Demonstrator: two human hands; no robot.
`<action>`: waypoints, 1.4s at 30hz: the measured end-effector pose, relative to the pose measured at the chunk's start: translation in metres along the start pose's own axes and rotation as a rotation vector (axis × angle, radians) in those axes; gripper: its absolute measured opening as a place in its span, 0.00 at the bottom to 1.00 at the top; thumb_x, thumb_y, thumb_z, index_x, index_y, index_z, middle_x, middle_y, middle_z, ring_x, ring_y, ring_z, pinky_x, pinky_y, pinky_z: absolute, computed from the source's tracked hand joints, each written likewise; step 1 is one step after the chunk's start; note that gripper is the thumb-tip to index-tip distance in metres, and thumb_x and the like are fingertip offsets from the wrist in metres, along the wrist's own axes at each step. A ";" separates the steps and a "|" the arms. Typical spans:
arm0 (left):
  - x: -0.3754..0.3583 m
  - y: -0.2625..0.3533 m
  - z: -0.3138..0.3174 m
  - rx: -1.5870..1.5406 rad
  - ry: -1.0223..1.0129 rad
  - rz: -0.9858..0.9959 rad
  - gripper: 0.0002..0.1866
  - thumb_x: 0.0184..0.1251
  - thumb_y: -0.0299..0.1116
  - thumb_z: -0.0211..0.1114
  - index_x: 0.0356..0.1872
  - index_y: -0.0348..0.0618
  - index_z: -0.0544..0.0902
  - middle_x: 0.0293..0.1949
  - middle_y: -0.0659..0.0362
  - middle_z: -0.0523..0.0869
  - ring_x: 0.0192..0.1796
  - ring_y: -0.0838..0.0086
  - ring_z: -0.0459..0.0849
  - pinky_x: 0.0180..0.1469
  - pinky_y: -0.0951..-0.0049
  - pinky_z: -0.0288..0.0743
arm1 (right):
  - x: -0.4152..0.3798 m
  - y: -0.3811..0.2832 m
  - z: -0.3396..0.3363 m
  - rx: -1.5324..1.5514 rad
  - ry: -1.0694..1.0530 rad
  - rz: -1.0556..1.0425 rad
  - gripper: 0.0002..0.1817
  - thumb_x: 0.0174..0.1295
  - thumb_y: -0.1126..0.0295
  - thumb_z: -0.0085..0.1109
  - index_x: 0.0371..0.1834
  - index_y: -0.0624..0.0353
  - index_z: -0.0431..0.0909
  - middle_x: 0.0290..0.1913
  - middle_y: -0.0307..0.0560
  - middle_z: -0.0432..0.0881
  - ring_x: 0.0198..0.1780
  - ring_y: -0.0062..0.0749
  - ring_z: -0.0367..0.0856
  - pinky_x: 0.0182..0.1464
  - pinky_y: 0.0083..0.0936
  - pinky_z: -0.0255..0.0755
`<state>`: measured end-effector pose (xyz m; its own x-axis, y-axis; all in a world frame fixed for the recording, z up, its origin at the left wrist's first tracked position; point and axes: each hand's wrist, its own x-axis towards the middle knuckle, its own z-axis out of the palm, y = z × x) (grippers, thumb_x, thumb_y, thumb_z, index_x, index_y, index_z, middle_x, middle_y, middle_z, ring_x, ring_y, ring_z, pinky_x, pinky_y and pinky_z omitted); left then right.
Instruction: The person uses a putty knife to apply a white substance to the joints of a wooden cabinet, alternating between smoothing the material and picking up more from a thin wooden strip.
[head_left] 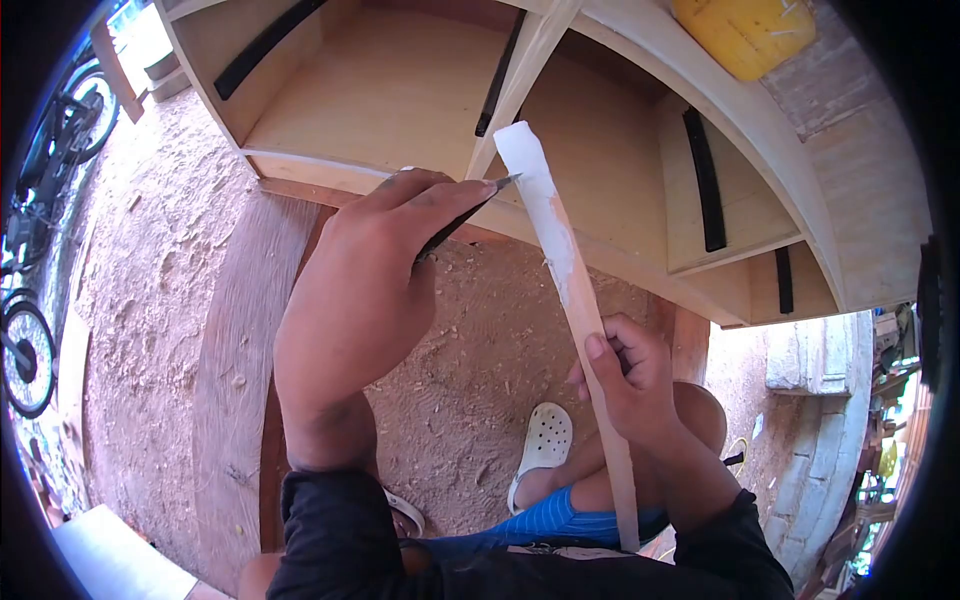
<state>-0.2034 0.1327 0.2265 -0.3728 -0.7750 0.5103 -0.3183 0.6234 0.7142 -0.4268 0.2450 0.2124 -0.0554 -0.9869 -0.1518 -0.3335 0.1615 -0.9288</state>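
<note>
Head view: the wooden strip (585, 315) was before the open cabinet (390, 90), long axis running from near the person's lap away and slightly leftward to a white-coated end. Right hand (640, 380) gripped it below the coating, thumb on its face. Left hand (365, 270), nearer the white end, pinched a dark pointed tool (450, 230), tip rightward at the strip's left edge; contact, I couldn't tell.

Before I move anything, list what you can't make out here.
All in the head view:
Dark tool: part of its length, hidden by the left hand.
Wooden strip: its underside, facing away.
Yellow container: remainder, cut off by the top edge.
Far-right clutter: too small and blurred.
</note>
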 end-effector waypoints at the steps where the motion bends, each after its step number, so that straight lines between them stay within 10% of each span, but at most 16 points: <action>1: 0.000 0.000 -0.001 0.000 0.000 0.008 0.26 0.43 0.10 0.52 0.47 0.37 0.79 0.40 0.45 0.80 0.42 0.48 0.79 0.45 0.59 0.72 | 0.000 0.000 0.000 -0.003 0.003 0.008 0.10 0.68 0.68 0.48 0.33 0.65 0.72 0.20 0.42 0.78 0.19 0.15 0.75 0.21 0.15 0.69; 23: -0.014 -0.007 0.010 -0.244 -0.555 0.083 0.27 0.42 0.11 0.52 0.49 0.37 0.79 0.46 0.44 0.81 0.50 0.49 0.79 0.52 0.62 0.74 | 0.001 -0.003 0.005 -0.125 0.076 0.051 0.11 0.68 0.68 0.46 0.32 0.63 0.72 0.19 0.41 0.76 0.18 0.16 0.73 0.20 0.16 0.66; 26: -0.024 -0.043 -0.003 -0.555 -0.335 0.242 0.25 0.46 0.13 0.55 0.51 0.33 0.77 0.48 0.45 0.82 0.51 0.53 0.81 0.53 0.62 0.74 | 0.003 -0.008 0.008 -0.060 0.093 0.113 0.12 0.69 0.66 0.46 0.33 0.62 0.71 0.20 0.39 0.76 0.20 0.15 0.72 0.21 0.15 0.67; 30: -0.039 -0.062 -0.009 -1.160 0.317 -0.181 0.24 0.53 0.12 0.51 0.55 0.28 0.73 0.49 0.49 0.81 0.52 0.63 0.81 0.58 0.67 0.71 | 0.007 -0.009 0.011 0.033 0.052 0.067 0.12 0.69 0.64 0.45 0.33 0.63 0.71 0.20 0.40 0.75 0.19 0.16 0.72 0.22 0.15 0.67; 35: 0.004 -0.067 -0.047 -1.193 0.880 -0.177 0.20 0.57 0.17 0.54 0.53 0.28 0.72 0.45 0.49 0.81 0.48 0.62 0.82 0.54 0.62 0.76 | 0.013 -0.014 0.022 0.065 0.012 0.052 0.13 0.69 0.64 0.44 0.34 0.63 0.71 0.20 0.41 0.76 0.19 0.16 0.73 0.22 0.14 0.67; 42: 0.064 -0.163 -0.152 -0.751 1.066 -0.336 0.22 0.53 0.14 0.50 0.53 0.30 0.75 0.36 0.56 0.80 0.34 0.74 0.80 0.38 0.77 0.77 | 0.037 -0.028 0.047 0.083 -0.047 0.007 0.12 0.70 0.64 0.44 0.34 0.62 0.70 0.20 0.41 0.75 0.19 0.16 0.72 0.22 0.15 0.67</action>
<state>-0.0432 -0.0345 0.2160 0.5920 -0.7944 0.1356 0.4194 0.4473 0.7900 -0.3746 0.2043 0.2172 -0.0121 -0.9850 -0.1723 -0.2541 0.1697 -0.9522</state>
